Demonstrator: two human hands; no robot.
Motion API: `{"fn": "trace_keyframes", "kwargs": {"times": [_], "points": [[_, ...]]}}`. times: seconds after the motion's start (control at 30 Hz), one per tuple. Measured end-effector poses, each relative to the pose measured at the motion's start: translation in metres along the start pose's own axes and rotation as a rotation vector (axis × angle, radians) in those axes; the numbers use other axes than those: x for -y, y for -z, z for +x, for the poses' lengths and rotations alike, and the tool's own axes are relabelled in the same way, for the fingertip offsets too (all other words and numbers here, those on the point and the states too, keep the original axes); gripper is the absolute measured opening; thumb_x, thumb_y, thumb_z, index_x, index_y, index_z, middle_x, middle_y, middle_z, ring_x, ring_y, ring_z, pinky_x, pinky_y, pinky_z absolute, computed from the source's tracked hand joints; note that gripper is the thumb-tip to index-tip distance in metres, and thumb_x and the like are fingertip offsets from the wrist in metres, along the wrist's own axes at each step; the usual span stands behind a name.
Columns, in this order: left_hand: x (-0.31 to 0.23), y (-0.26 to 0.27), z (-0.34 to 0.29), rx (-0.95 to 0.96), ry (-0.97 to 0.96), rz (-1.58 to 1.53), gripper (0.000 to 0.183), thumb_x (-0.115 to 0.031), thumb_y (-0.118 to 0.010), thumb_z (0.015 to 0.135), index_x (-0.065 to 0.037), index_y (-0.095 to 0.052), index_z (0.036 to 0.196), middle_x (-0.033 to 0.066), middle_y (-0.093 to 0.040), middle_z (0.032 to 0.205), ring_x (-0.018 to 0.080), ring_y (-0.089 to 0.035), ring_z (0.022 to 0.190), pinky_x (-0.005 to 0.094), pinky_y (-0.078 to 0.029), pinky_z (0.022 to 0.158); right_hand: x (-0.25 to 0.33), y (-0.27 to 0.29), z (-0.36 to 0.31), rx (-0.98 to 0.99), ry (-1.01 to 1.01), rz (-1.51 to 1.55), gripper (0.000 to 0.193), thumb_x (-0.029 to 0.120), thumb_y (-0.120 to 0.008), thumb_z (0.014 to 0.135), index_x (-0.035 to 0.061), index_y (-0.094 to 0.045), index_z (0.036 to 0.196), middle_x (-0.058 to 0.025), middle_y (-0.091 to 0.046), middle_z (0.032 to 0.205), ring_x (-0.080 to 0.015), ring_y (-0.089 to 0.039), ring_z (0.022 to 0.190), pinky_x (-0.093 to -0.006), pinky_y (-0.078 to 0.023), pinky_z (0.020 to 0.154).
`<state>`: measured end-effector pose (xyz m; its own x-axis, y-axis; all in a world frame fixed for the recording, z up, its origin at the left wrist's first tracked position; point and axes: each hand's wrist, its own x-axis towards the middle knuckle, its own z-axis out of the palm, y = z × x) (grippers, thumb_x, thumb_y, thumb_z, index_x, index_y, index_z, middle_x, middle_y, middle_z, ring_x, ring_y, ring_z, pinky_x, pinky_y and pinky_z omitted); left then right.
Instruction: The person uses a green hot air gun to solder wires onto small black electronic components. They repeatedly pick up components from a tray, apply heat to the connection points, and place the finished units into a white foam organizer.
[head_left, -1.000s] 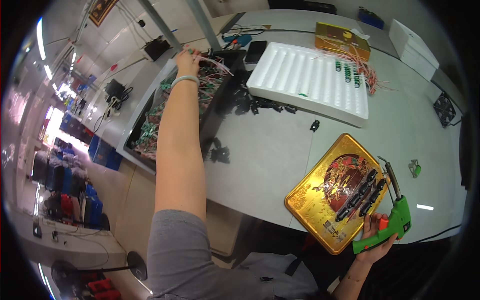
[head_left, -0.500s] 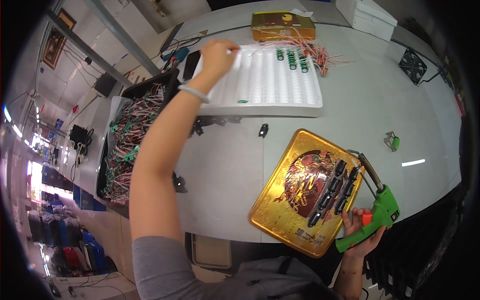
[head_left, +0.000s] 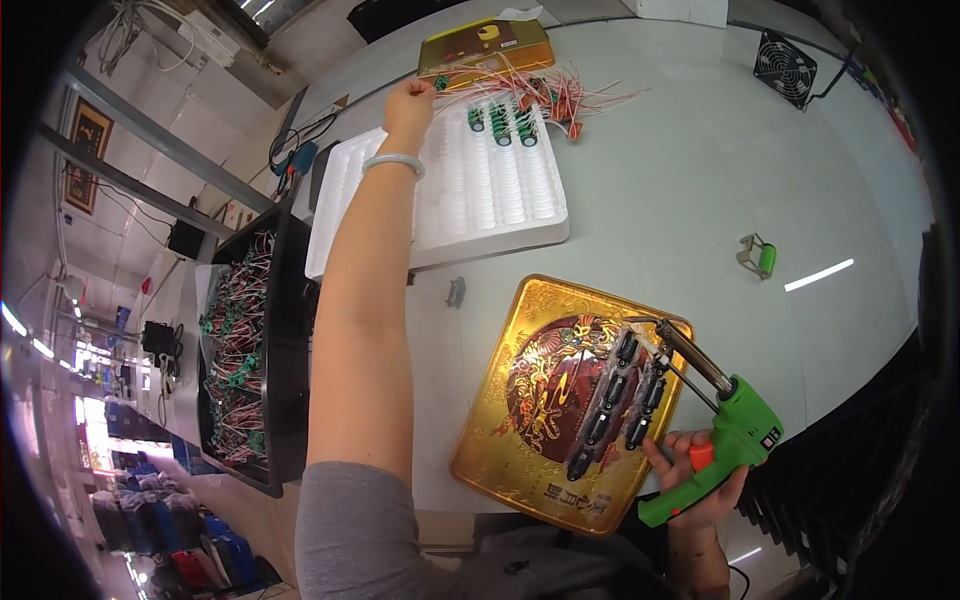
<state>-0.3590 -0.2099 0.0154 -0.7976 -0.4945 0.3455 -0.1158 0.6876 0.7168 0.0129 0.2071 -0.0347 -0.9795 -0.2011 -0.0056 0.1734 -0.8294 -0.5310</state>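
My left hand reaches over the far edge of a white foam tray, fingertips pinched on a small green circuit board. Short rows of green round parts sit in the tray's far right slots; my forearm covers some of its left side. My right hand is wrapped round a green soldering gun with a red trigger. Its metal tip end hangs over the upper right of a gold tin lid. On the lid lie two rows of small black parts.
Red and white wires lie beside a gold tin box at the back. A black bin on the left holds wired green boards. At right are a black fan and a green roller holder. One small dark part lies near the tray.
The view has shifted, so the table things appear farther left. My left hand has come to the wires by the gold box, a green board now showing at its fingertips. My right hand keeps the soldering gun.
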Motion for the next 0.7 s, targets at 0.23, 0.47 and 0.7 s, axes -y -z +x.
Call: {"fn": "trace_keyframes", "kwargs": {"times": [0.23, 0.47, 0.7], "points": [[-0.044, 0.008, -0.027, -0.036, -0.196, -0.179, 0.006, -0.006, -0.058, 0.076, -0.004, -0.057, 0.081, 0.0025, -0.056, 0.073, 0.0097, -0.049, 0.065, 0.0224, -0.040, 0.060, -0.001, 0.004, 0.001, 0.026, 0.031, 0.061, 0.064, 0.055, -0.037, 0.082, -0.0030, -0.043, 0.107, -0.0163, -0.048, 0.100, -0.0279, -0.044, 0.103, -0.0532, -0.030, 0.095], [-0.066, 0.021, -0.013, -0.096, -0.068, -0.846, 0.010, -0.006, -0.055, 0.078, -0.008, -0.051, 0.086, -0.0008, -0.053, 0.080, 0.0094, -0.049, 0.073, 0.0222, -0.039, 0.064, 0.001, 0.003, 0.001, 0.032, 0.018, 0.056, 0.060, 0.053, -0.034, 0.083, -0.0016, -0.042, 0.107, -0.0152, -0.048, 0.101, -0.0271, -0.043, 0.105, -0.0531, -0.030, 0.095], [-0.041, 0.125, 0.029, -0.578, -0.345, -0.663, 0.005, -0.005, -0.057, 0.073, -0.005, -0.053, 0.078, 0.0061, -0.046, 0.090, 0.0152, -0.044, 0.075, 0.0281, -0.038, 0.070, -0.002, 0.002, -0.001, 0.045, 0.020, 0.050, 0.054, 0.051, -0.030, 0.086, 0.0019, -0.041, 0.107, -0.0119, -0.048, 0.101, -0.0256, -0.041, 0.105, -0.0525, -0.029, 0.095]]}}
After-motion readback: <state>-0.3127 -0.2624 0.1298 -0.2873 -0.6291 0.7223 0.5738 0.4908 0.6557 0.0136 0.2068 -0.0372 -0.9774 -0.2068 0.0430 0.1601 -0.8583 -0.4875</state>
